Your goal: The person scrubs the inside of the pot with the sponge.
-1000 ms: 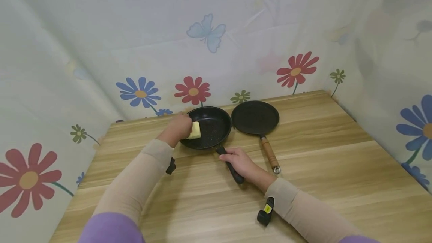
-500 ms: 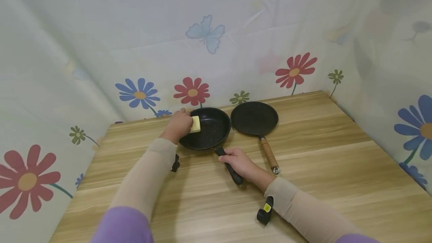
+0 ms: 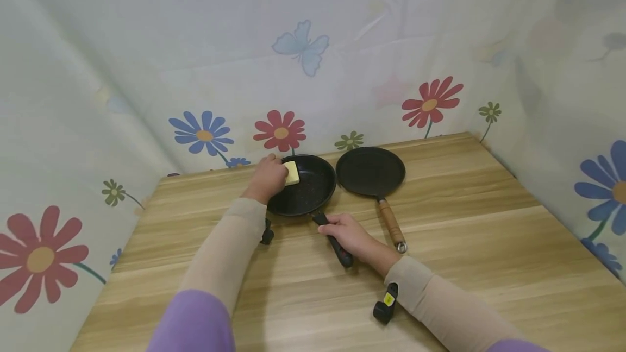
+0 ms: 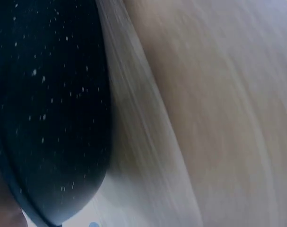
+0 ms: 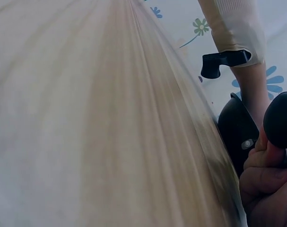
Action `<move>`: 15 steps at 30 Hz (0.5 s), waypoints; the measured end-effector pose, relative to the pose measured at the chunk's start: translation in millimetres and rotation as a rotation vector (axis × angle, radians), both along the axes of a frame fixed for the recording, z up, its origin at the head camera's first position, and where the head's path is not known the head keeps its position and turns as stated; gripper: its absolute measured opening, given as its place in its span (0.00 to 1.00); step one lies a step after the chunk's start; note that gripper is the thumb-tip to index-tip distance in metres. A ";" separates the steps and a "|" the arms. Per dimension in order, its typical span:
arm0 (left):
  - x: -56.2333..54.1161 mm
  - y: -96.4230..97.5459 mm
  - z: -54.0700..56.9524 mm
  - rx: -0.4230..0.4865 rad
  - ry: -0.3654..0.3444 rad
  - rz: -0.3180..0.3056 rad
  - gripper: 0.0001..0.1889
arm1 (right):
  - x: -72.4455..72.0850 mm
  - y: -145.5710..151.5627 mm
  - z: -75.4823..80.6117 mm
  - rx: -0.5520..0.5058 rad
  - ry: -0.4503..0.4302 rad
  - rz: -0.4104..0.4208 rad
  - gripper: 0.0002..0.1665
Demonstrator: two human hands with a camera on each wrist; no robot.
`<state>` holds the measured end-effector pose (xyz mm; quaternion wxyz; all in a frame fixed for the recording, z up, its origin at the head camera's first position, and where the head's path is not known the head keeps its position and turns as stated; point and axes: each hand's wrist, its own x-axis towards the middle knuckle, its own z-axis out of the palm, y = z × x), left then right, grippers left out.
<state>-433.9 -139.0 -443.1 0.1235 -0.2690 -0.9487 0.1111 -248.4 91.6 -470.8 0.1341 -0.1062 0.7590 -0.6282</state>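
In the head view, my left hand [image 3: 269, 176] reaches over the left rim of a black frying pan [image 3: 309, 193] and grips a pale yellow sponge [image 3: 293, 173]. The sponge sits at the pan's far-left inner wall, partly covered by the fingers. My right hand [image 3: 351, 234] holds the pan's black handle [image 3: 340, 253], thumb laid along its top. From the right wrist, the curled fingers [image 5: 264, 177] show around the handle, with its rounded end [image 5: 280, 120] sticking out. The left wrist view is filled by the pan's speckled surface [image 4: 48, 99]; the sponge is out of that view.
Right beside the frying pan lies a flat black griddle pan [image 3: 370, 171] with a wooden handle [image 3: 389, 220] pointing toward me. Both are near the back edge of the wood-grain table [image 3: 469, 232]. A flower-printed cloth [image 3: 225, 80] hangs behind and on both sides.
My left hand has slid the sponge away from me and to the right along the pan's left inner side. The right hand and both pans have stayed in place.
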 end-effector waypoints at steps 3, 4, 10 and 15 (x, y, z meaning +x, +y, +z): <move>-0.2 4.0 0.2 0.023 -0.003 -0.004 0.08 | -0.6 0.7 0.4 0.001 0.004 0.007 0.21; 0.2 5.1 0.7 0.031 -0.006 -0.009 0.08 | -1.2 0.9 0.0 0.000 0.007 0.009 0.21; 1.9 12.9 4.4 0.067 -0.071 -0.007 0.11 | -2.0 1.1 -0.9 0.000 0.017 0.014 0.20; 3.1 18.6 6.6 0.117 -0.139 0.003 0.13 | -1.8 0.6 -1.5 0.001 0.020 0.013 0.19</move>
